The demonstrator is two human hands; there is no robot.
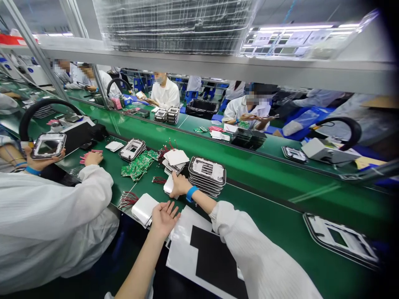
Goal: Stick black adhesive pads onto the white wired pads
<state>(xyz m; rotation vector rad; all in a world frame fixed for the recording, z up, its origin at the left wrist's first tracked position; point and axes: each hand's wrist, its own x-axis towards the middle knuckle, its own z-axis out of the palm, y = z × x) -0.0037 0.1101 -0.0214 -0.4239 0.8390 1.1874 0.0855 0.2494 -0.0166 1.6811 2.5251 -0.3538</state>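
My left hand (165, 218) is palm up with fingers spread and nothing in it. It is beside a stack of white flat pieces (145, 209) at the bench's front edge. My right hand (180, 185), with a blue wristband, reaches across to a small white flat piece (168, 186), its fingers closed on the edge. Just behind lies a taller pile of white flat pieces (176, 160) with thin red and black wires (159, 180) near it. A stack of dark-rimmed frames (207, 174) stands to the right of this hand.
Green circuit boards (139, 165) and a frame (132, 148) lie at left. White and black sheets (215, 257) rest at the bench's front. A single frame (341, 241) lies far right. A co-worker's sleeve (96, 182) is close at left. A shelf (199, 68) spans above.
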